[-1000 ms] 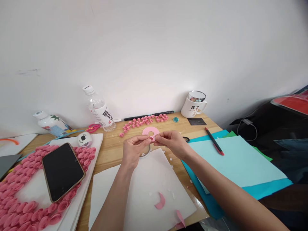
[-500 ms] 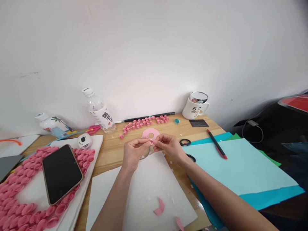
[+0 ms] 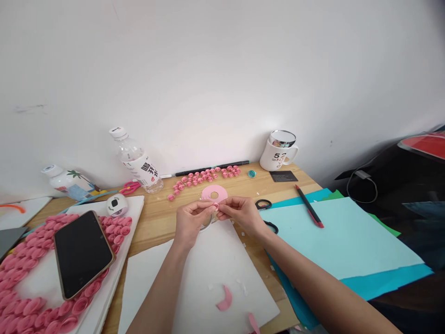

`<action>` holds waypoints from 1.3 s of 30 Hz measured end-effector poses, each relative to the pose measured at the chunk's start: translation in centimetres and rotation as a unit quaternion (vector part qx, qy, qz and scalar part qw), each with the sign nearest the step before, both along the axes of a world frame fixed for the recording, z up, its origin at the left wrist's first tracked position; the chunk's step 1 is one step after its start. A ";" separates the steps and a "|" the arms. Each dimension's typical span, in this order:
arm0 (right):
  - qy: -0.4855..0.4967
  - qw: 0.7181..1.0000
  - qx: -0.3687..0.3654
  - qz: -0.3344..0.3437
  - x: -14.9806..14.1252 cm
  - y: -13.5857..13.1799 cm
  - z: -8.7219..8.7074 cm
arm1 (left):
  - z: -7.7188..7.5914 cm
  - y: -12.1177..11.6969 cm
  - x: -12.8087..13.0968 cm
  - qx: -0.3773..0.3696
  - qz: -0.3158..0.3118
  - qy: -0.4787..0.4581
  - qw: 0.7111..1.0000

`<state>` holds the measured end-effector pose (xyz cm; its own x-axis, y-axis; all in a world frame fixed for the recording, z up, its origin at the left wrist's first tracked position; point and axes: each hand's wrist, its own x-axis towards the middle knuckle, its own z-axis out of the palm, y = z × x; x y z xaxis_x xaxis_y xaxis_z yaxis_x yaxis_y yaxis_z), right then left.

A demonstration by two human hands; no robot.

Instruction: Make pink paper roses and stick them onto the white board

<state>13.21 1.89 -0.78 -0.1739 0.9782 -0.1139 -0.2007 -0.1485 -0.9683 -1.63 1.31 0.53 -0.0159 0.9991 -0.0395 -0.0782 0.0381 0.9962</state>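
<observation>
Left hand [image 3: 189,222] and right hand [image 3: 241,214] pinching 1 small pink paper roll [image 3: 216,206]
The fingertips of each are closed on it above the desk [image 3: 160,215], near a pink paper ring [image 3: 223,191]; a white sheet [image 3: 208,264] lies under the forearms.

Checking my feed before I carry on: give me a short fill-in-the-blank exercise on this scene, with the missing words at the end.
1. The left hand and right hand meet at a small roll coloured ____.
2. The flat paper disc just beyond the fingers has a ____ in its middle.
3. The phone lies with its screen facing ____.
4. The mug has a body coloured ____.

Missing words: pink; hole; up; white.
</observation>
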 end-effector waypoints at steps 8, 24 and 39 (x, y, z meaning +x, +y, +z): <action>-0.035 0.999 0.007 -0.013 0.0 -0.1 -0.5 | 0.0 -0.1 0.1 -0.002 0.003 0.017 1.000; 0.003 1.000 -0.023 0.017 0.2 -0.2 0.2 | -0.4 0.2 -0.3 0.008 -0.009 0.015 1.000; -0.010 0.999 -0.015 0.049 0.4 -0.1 -0.1 | -0.2 0.4 -0.9 0.006 -0.039 0.029 0.999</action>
<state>13.62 1.77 -0.85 -0.2656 0.9528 -0.1470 -0.1642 -0.1950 -0.9670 -2.50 1.69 0.30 0.0604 0.9978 -0.0278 -0.0168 0.0289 0.9994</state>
